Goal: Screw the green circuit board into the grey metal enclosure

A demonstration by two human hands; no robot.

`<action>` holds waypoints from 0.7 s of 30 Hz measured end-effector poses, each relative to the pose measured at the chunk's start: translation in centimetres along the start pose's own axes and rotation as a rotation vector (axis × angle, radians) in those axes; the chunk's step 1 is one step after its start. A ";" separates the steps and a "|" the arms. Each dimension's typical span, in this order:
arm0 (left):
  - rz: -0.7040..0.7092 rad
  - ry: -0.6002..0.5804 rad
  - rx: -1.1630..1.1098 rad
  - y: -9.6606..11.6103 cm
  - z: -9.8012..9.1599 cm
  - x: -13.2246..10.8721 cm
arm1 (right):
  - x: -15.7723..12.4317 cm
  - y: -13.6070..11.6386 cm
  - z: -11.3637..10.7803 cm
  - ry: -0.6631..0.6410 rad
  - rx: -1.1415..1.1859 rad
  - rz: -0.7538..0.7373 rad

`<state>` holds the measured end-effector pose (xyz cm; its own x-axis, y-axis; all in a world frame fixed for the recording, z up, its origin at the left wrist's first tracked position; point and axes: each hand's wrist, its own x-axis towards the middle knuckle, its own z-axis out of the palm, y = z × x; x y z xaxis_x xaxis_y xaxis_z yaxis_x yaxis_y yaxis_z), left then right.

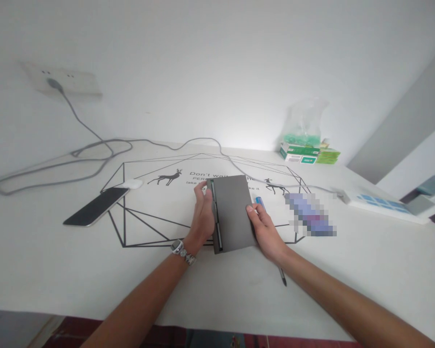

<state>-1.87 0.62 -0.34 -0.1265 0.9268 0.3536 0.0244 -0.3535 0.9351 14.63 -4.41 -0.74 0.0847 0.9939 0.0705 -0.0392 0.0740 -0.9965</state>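
A dark grey notebook [235,212] is held up, slightly tilted, over the middle of the table. A dark strip [219,234] runs down along its left edge; whether it is a pen or a clasp I cannot tell. My left hand [203,217], with a silver watch on the wrist, grips the left edge. My right hand [264,229] holds the right edge, thumb on the front cover. Behind the right hand a blue object [260,202] shows in part. Below the right wrist the dark tip of a pen [283,278] sticks out on the table.
A black phone-like slab [96,207] and a white mouse [132,184] lie at left. A pixelated purple item [310,215] is at right, near a white power strip [384,203]. Its grey cable [203,139] crosses the back. Green-white boxes [299,152] stand against the wall.
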 end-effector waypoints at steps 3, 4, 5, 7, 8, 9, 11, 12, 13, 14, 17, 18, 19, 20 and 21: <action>0.005 -0.009 -0.027 -0.2 0.1 0.0 | 0.0 0.0 0.0 0.000 -0.004 -0.007; 0.002 -0.011 -0.039 -0.2 0.1 0.0 | 0.0 0.0 0.0 0.003 -0.010 -0.011; -0.002 -0.013 -0.050 -0.2 0.1 0.0 | 0.0 0.0 -0.1 0.006 -0.016 -0.016; -0.006 -0.018 -0.069 -0.2 0.2 0.0 | 0.0 0.0 -0.1 0.007 -0.024 -0.024; -0.006 -0.021 -0.076 -0.2 0.2 0.0 | 0.0 0.0 -0.1 0.006 -0.028 -0.024; -0.006 -0.024 -0.079 -0.1 0.2 0.0 | 0.0 0.0 -0.2 0.002 -0.033 -0.023; -0.013 -0.028 -0.072 0.0 0.1 0.1 | 0.0 -0.1 -0.2 0.001 -0.044 -0.018; -0.019 -0.029 -0.064 0.0 0.1 0.1 | 0.0 -0.1 -0.2 0.003 -0.047 -0.017; -0.027 -0.030 -0.057 0.0 0.1 0.1 | 0.0 -0.1 -0.2 0.004 -0.047 -0.014; -0.035 -0.033 -0.053 0.0 0.0 0.1 | 0.0 -0.2 -0.1 0.004 -0.045 -0.010; -0.037 -0.048 -0.064 -0.1 0.2 0.1 | -0.3 -0.2 0.1 -0.020 -0.051 -0.007; -0.030 -0.053 -0.073 -0.1 0.2 0.1 | -0.4 -0.2 0.2 -0.032 -0.052 -0.006; -0.023 -0.056 -0.083 -0.1 0.3 0.1 | -0.4 -0.2 0.2 -0.041 -0.047 -0.004; -0.018 -0.056 -0.094 0.0 0.4 0.1 | -0.4 -0.1 0.2 -0.049 -0.033 0.000; -0.017 -0.053 -0.105 0.0 0.4 0.0 | -0.4 -0.1 0.2 -0.056 -0.013 0.010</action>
<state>-1.47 0.67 -0.29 -0.0734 0.9370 0.3414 -0.0812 -0.3468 0.9344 14.39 -4.82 -0.69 0.0283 0.9977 0.0623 -0.0273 0.0631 -0.9976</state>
